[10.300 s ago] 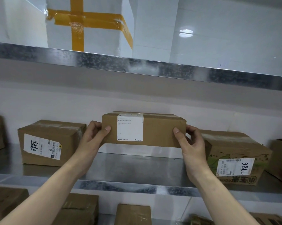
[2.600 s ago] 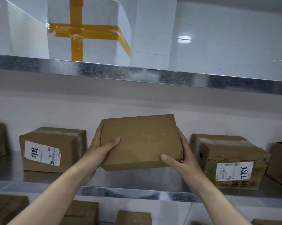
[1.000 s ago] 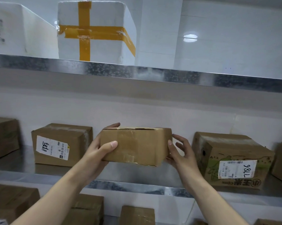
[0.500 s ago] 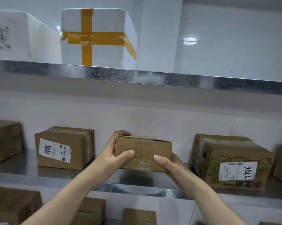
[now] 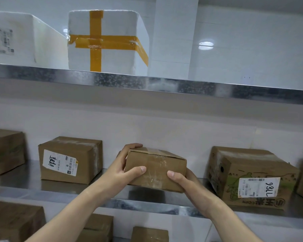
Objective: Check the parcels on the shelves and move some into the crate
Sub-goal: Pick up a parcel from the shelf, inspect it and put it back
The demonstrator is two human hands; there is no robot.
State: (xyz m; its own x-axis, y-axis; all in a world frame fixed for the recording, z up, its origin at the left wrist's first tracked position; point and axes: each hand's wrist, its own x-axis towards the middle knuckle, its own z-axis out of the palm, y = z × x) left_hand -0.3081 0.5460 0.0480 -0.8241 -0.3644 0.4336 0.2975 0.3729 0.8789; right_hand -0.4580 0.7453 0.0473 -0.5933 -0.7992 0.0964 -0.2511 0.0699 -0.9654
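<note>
I hold a small brown cardboard parcel (image 5: 156,169) just above the middle metal shelf (image 5: 112,199), its taped narrow end turned toward me. My left hand (image 5: 125,169) grips its left side, fingers curled over the top edge and thumb on the front face. My right hand (image 5: 181,180) grips the lower right corner, thumb on the front and fingers underneath. No label shows on the faces I see. The crate is not in view.
On the same shelf stand a labelled brown box (image 5: 69,159) at left, another box (image 5: 6,151) at far left, and a printed carton marked 98LL (image 5: 251,177) at right. White foam boxes (image 5: 107,41) sit on the upper shelf. More cartons (image 5: 14,222) lie on the shelf below.
Over the last ten seconds I have turned the parcel from its labelled side to a plain broad face and then to the taped end. In the last half second it tilted slightly and my right thumb slid further onto the front.
</note>
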